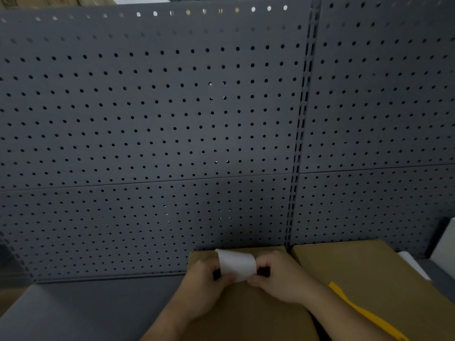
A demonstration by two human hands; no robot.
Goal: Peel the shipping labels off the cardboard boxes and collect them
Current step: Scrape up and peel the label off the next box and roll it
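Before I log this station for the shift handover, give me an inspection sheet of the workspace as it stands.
Surface: dark grey bench top, bare at the left.
Job's things: white label, curled and lifted above the near cardboard box; second cardboard box beside it on the right.
Clutter: yellow scraper-like tool lying on the second box; white sheets at the far right edge.
Grippers: left hand and right hand each pinch a side of the label.
Cables: nothing seen.
Surroundings: grey pegboard wall with no hooks seen; brown cartons above it, top left.
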